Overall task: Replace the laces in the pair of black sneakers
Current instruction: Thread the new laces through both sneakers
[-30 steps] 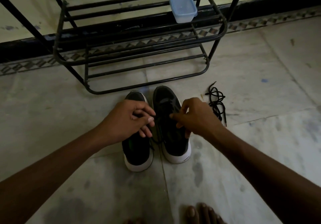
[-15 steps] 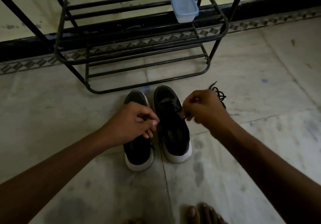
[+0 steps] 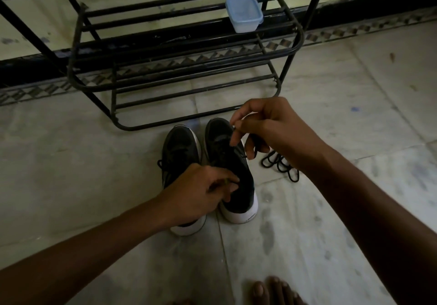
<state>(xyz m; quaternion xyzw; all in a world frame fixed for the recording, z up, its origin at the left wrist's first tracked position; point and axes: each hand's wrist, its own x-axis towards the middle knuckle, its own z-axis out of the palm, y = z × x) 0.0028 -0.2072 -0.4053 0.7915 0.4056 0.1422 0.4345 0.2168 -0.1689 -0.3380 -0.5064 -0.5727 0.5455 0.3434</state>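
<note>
Two black sneakers with white soles stand side by side on the floor, toes pointing away from me: the left sneaker (image 3: 179, 148) and the right sneaker (image 3: 227, 160). My right hand (image 3: 272, 129) is raised above the right sneaker's toe, pinching a black lace (image 3: 236, 134) that runs down to that shoe. My left hand (image 3: 201, 191) rests over the heel end of both sneakers, its fingers closed on the right sneaker's collar. A loose black lace (image 3: 281, 165) lies coiled on the floor just right of the shoes, partly hidden by my right hand.
A black metal shoe rack (image 3: 184, 73) stands right behind the sneakers against the wall. A pale blue lidded plastic box (image 3: 243, 13) sits on its upper shelf at the right. My bare toes (image 3: 272, 290) show at the bottom edge. Tiled floor surrounds everything.
My right hand has lifted up and away from the right sneaker, drawing the lace out with it. My left hand has slid back toward the heels.
</note>
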